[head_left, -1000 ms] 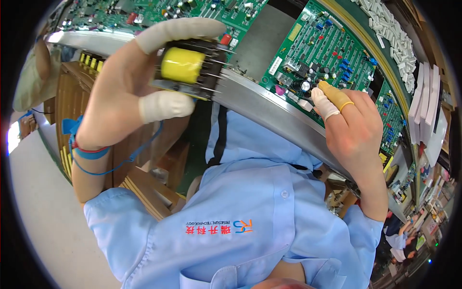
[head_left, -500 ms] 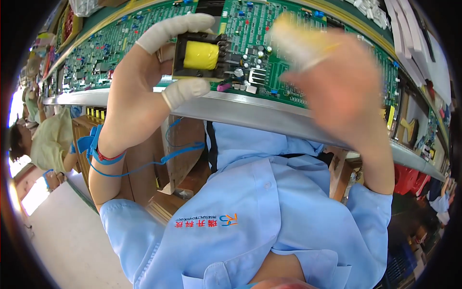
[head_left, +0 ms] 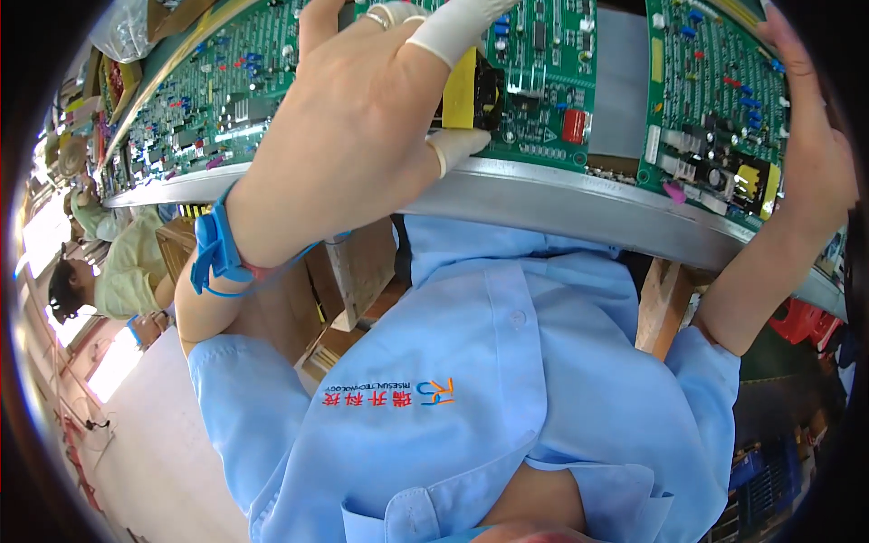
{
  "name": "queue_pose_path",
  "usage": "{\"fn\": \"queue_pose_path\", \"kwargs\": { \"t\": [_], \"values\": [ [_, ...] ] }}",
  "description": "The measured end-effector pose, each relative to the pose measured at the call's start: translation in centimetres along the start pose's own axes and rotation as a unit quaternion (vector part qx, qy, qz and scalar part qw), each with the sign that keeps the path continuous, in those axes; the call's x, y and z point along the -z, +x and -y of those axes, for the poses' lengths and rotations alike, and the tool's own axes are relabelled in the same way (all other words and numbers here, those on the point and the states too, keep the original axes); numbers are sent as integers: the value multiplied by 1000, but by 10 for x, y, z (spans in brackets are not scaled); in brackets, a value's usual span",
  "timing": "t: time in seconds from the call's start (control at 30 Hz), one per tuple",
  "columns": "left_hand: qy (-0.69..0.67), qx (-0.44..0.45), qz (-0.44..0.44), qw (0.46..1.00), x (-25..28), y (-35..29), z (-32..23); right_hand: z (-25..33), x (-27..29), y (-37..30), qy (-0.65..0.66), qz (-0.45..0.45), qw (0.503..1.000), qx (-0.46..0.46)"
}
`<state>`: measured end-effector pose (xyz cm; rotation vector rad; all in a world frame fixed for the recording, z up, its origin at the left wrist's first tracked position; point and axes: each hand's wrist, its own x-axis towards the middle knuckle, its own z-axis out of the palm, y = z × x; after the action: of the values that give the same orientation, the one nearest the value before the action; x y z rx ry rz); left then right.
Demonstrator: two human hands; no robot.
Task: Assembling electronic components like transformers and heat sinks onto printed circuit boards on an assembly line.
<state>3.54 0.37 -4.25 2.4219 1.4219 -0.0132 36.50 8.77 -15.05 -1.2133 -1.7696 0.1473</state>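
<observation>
My left hand (head_left: 362, 127), with white finger cots on several fingers, is closed around a transformer (head_left: 460, 95) with yellow winding tape and a dark base. The transformer is at a green circuit board (head_left: 543, 81); whether its pins sit in the board is hidden. At the far right, my right hand (head_left: 817, 158) has its fingers stretched along the outer side of another populated circuit board (head_left: 715, 100). Nothing shows in its grip, though some fingers are hard to see. A blue wrist strap (head_left: 217, 246) is on my left wrist.
A metal rail (head_left: 534, 195) runs along the near edge of the boards. More populated circuit boards (head_left: 181, 145) extend to the left. A grey strip (head_left: 621, 86) shows between two boards. A person in a pale yellow top (head_left: 127, 281) sits at far left.
My left hand has moved right with the transformer. My right hand has swung from above the boards to the far right. A gap now shows between two boards.
</observation>
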Motion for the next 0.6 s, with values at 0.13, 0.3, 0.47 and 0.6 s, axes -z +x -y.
{"fn": "queue_pose_path", "kwargs": {
  "t": [0.13,0.3,0.47,0.6],
  "values": [
    [19,7,43,999,-3,6,-3,-40,27,-23,-2,35,999,-23],
    [43,46,89,994,-3,7,-14,-98,50,-32,-2,59,998,-29],
    [64,11,58,996,-9,11,-11,-71,40,-35,-10,77,997,-27],
    [132,3,96,987,-5,19,-11,-79,45,-35,-15,90,995,-27]
  ]
}}
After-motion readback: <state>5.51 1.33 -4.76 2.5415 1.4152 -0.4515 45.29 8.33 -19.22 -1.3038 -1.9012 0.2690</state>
